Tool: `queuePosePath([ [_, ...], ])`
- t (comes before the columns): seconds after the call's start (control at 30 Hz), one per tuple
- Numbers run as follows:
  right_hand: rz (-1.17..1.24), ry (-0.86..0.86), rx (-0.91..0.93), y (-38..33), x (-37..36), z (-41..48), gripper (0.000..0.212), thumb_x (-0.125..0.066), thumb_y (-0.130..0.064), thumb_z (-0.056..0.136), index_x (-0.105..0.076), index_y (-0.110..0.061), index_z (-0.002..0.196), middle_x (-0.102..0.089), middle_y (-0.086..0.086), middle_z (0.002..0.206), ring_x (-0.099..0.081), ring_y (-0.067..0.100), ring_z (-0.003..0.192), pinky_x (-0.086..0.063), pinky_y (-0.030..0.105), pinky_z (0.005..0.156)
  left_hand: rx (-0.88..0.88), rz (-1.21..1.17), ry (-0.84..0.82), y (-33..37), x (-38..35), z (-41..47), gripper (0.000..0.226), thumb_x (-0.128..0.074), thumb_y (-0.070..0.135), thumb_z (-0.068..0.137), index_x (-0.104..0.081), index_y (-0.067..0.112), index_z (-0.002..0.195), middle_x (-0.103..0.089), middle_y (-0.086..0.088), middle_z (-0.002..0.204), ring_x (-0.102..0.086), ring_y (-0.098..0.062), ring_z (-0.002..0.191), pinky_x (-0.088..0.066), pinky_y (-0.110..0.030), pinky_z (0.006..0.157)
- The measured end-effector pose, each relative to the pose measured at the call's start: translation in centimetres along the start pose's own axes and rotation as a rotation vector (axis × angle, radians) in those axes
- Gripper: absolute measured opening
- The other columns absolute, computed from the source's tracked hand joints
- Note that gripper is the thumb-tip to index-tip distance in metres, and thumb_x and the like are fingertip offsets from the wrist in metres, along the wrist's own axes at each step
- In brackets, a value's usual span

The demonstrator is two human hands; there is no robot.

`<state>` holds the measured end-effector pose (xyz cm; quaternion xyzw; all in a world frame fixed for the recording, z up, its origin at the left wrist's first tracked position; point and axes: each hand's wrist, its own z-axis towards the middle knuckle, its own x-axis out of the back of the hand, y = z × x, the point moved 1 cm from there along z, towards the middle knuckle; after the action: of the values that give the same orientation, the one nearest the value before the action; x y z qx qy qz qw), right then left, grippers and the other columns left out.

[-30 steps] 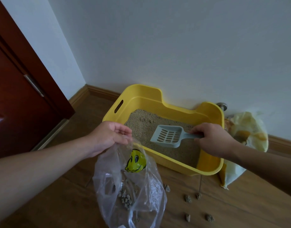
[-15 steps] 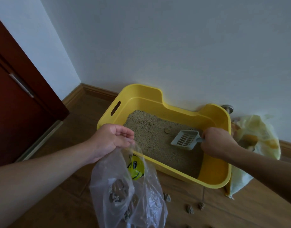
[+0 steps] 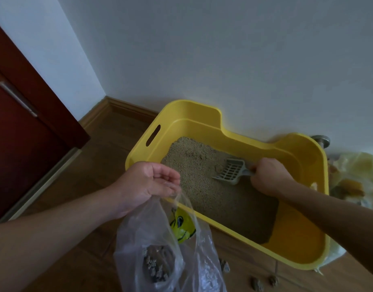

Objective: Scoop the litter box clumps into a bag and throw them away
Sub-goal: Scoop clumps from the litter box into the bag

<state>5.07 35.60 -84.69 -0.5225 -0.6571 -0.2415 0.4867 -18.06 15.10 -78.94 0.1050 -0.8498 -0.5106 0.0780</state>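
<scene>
Right hand (image 3: 269,179) grips scoop (image 3: 230,172) (head pointing left).

left hand (image 3: 148,186) holds bag (image 3: 160,249) | right hand (image 3: 269,179) grips scoop (image 3: 230,171) in litter box (image 3: 297,152)

White wall (image 3: 223,49) fills the top, meeting in 1 corner at left. Dark red door (image 3: 23,148) at far left, 1 metal bar handle (image 3: 17,98) on it. Brown wood floor (image 3: 93,165), matching wood baseboard (image 3: 126,107) along the wall. 1 round metal door stop (image 3: 320,140) at the wall, right. Crumpled yellow-and-white sack (image 3: 356,175) just below it at the right edge, print unreadable.
</scene>
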Motion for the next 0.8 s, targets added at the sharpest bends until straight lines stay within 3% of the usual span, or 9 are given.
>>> queuePosePath([
  [0.17,0.038,0.016,0.076,-2.1,-0.7,1.9,0.034,-0.049,-0.008,0.092,-0.070,-0.020,0.116,-0.064,0.000,0.082,-0.063,0.014,0.072,-0.058,0.027,0.060,0.031,-0.028,-0.028,0.1,0.2,0.3,0.032,-0.068,-0.018,0.073,-0.071,0.003,0.097,-0.075,-0.016,0.094,-0.071,-0.026,0.088,-0.059,-0.024,0.073],
  [0.57,0.098,0.055,0.218,-6.3,-2.0,5.2,0.037,-0.049,-0.003,0.084,-0.074,-0.017,0.107,-0.070,0.005,0.092,-0.063,0.021,0.081,-0.059,0.040,0.073,0.063,-0.004,-0.056,0.1,0.5,0.8,0.033,-0.071,-0.017,0.072,-0.071,0.005,0.096,-0.076,-0.013,0.093,-0.072,-0.018,0.080,-0.056,-0.021,0.069],
  [0.8,0.138,0.064,0.256,-9.0,-2.6,6.4,0.035,-0.047,0.000,0.083,-0.073,-0.015,0.100,-0.068,0.006,0.085,-0.063,0.022,0.073,-0.058,0.038,0.066,0.073,0.016,-0.072,0.1,0.7,1.0,0.033,-0.072,-0.017,0.071,-0.072,0.006,0.095,-0.076,-0.011,0.091,-0.072,-0.018,0.080,-0.056,-0.023,0.071],
])
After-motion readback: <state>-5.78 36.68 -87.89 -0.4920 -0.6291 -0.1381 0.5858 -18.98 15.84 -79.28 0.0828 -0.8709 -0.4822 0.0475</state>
